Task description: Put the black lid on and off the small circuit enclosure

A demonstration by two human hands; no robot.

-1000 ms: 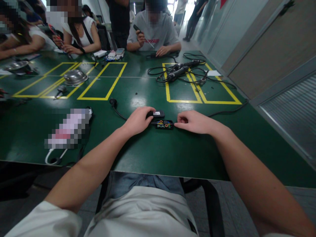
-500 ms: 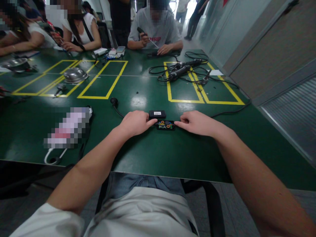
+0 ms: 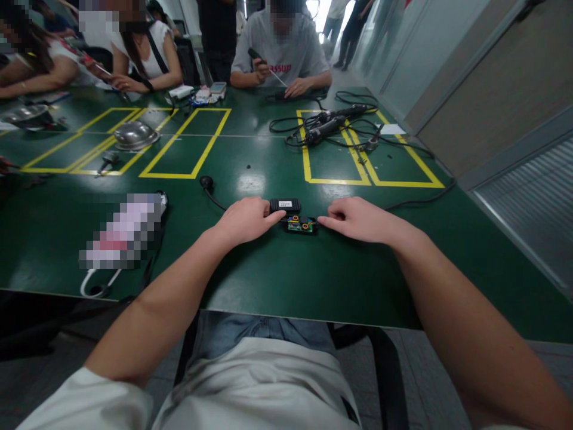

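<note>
The open black case point(image 3: 301, 232) lies on the green bench point(image 3: 268, 280) between two bare hands, with a circuit board point(image 3: 295, 227) and two orange rings point(image 3: 305, 226) showing inside it. The left hand point(image 3: 245, 220) is at the case's left end, thumb stretched out towards it and the other fingers curled; I can't make out whether they pinch anything. At the opposite end of the case is the right hand point(image 3: 353, 218), half curled, its fingertips right by the edge, and I can't tell if there's a bit of cable caught between them.

Just behind the case, over its left part, sits a ribbed black cover point(image 3: 285, 205) with a white label, close against the left hand. Farther left of the case and a little beyond it, a round black plug point(image 3: 206, 183) lies on a short cord point(image 3: 216, 201) that disappears at the left hand. A dark cable point(image 3: 416, 205) comes out past the right hand and runs off to the right of the case.

Well beyond the case, to its right, black corded tools point(image 3: 326, 131) lie tangled over yellow tape outlines point(image 3: 335, 181). Straight across from the case, a co-worker point(image 3: 290, 54) holds a dark-handled tool point(image 3: 256, 55), its thin shaft slanting down.
</note>
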